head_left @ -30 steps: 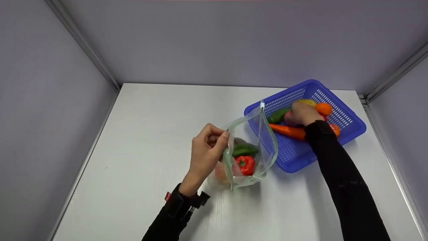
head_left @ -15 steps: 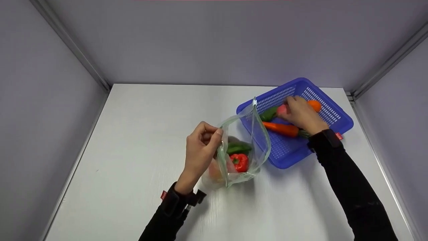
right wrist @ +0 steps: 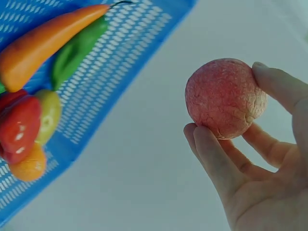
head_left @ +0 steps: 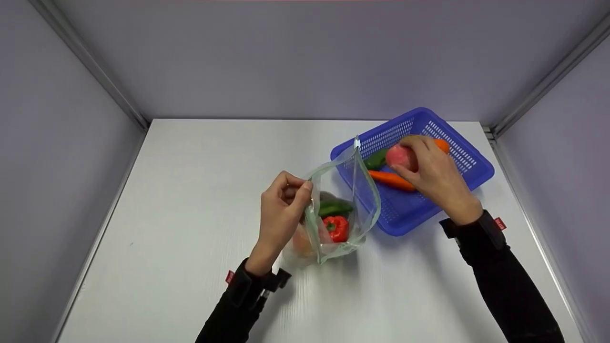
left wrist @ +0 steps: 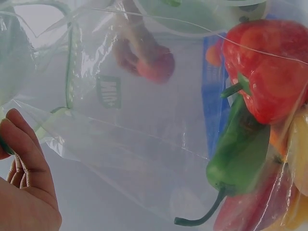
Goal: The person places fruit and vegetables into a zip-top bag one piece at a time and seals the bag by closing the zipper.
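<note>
A: What's the R hand (head_left: 438, 176) got?
B: Round pink-red fruit (right wrist: 224, 98), thumb on one side, fingertips on the other; grip's as wide as the fruit. Head cam: right of ctr, seen against the blue basket (head_left: 400, 224). R wrist cam: upper right of ctr, to the right of the basket.
A: & L hand (head_left: 281, 209)?
B: Narrow pinch, thumb & fingers on the rim of a clear zip bag (head_left: 377, 195) w/ green edging. Hand's nr ctr of the head frame, bag just right of it, mouth gaping.
A: Bag contents?
B: Red bell pepper (head_left: 336, 228), green pepper (head_left: 333, 207) just above it in that view. Rest is blurry thru the plastic.
A: Basket?
B: Upper right of head frame, on the white tabletop (head_left: 205, 190). R wrist cam, left side: carrot (right wrist: 53, 41), 2nd green pepper (right wrist: 79, 53) beside it; lower down, glossy red piece (right wrist: 19, 125), yellow fruit (right wrist: 49, 115), orange (right wrist: 28, 163).
</note>
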Available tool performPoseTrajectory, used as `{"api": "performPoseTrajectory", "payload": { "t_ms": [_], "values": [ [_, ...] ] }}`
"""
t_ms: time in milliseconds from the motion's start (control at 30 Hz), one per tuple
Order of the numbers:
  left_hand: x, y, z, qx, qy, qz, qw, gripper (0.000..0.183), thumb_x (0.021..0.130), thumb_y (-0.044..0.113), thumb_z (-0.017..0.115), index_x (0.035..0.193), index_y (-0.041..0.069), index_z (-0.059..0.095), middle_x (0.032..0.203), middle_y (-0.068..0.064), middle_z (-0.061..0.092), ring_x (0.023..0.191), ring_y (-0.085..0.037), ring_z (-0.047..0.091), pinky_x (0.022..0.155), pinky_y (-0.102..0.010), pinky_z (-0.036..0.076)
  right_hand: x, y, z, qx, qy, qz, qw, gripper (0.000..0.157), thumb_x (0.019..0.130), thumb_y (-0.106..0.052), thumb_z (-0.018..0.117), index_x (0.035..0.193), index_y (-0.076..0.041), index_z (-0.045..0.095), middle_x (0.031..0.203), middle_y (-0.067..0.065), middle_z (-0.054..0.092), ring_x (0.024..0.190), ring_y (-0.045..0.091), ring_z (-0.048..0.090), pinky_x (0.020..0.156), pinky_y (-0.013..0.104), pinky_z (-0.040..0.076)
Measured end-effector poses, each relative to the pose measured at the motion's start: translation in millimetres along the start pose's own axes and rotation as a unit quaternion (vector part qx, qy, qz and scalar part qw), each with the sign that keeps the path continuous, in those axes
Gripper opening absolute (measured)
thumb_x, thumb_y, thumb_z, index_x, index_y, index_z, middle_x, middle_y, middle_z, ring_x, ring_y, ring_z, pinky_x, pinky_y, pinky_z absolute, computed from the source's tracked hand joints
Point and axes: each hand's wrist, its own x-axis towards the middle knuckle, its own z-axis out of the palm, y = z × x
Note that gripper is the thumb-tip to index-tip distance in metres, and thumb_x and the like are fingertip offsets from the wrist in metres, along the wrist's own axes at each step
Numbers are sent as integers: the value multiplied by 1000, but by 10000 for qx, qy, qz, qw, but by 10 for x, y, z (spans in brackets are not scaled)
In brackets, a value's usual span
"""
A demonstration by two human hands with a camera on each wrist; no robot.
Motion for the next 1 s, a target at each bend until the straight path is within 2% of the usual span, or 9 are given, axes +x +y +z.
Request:
{"api": "performPoseTrajectory", "payload": {
  "t_ms": [200, 400, 500, 600, 667, 733, 867, 1000],
  "values": [
    [1, -4, 25, -26, -21, -41, 10000, 12, 102, 10, 65, 99, -1, 64, 73, -7, 67, 51, -14, 57, 42, -29, 50, -145, -208, -149, 203, 399, -246, 9987, 54, 88, -18, 85, 132, -1, 60, 135, 21, 59, 117, 39, 61, 92, 60, 56],
    [13, -10, 37, -48, -41, -28, 10000, 11, 102, 9, 65, 98, -1, 64, 72, -7, 67, 50, -17, 56, 42, -28, 50, -248, -454, -333, 240, 660, -520, 9962, 55, 87, -16, 86, 133, -1, 61, 135, 18, 60, 119, 31, 62, 93, 51, 58],
    [11, -18, 41, -67, -48, -31, 10000, 11, 102, 9, 65, 98, -2, 64, 71, -7, 66, 48, -24, 55, 41, -30, 49, -268, -572, -387, 231, 785, -800, 9934, 57, 85, -13, 87, 134, -1, 62, 135, 17, 61, 119, 29, 63, 98, 34, 56],
    [4, -27, 47, -119, -80, -54, 9999, 10, 102, 8, 65, 98, -2, 64, 70, -6, 65, 47, -33, 54, 40, -37, 50, -295, -695, -414, 352, 923, -1039, 9897, 57, 84, -12, 88, 135, -1, 62, 136, 17, 60, 120, 30, 62, 100, 18, 49],
    [2, -31, 49, -137, -130, -26, 9998, 10, 102, 7, 64, 99, -2, 63, 70, -5, 65, 46, -38, 51, 40, -40, 50, -316, -777, -418, 564, 1061, -1190, 9856, 55, 86, -18, 87, 134, -1, 64, 134, 18, 60, 119, 33, 63, 101, 13, 45],
    [0, -32, 48, -134, -142, 18, 9998, 9, 102, 7, 63, 99, -2, 63, 69, -5, 64, 46, -38, 50, 40, -41, 50, -337, -863, -413, 800, 1191, -1360, 9803, 53, 91, -29, 83, 132, -1, 65, 133, 19, 61, 118, 34, 63, 101, 14, 45],
    [-5, -33, 51, -115, -140, 84, 9998, 9, 102, 7, 63, 98, -2, 62, 68, -5, 63, 44, -32, 49, 41, -34, 48, -373, -1001, -373, 1164, 1321, -1743, 9688, 56, 97, -46, 71, 129, 0, 69, 129, 19, 65, 116, 35, 65, 103, 18, 47],
    [-13, -45, 55, -133, -175, 48, 9997, 9, 103, 7, 63, 99, -1, 63, 68, -4, 63, 44, -33, 49, 41, -35, 48, -393, -1080, -307, 1226, 1192, -2033, 9641, 55, 97, -45, 70, 129, 1, 70, 129, 19, 67, 116, 34, 67, 104, 21, 48]
  ]
}}
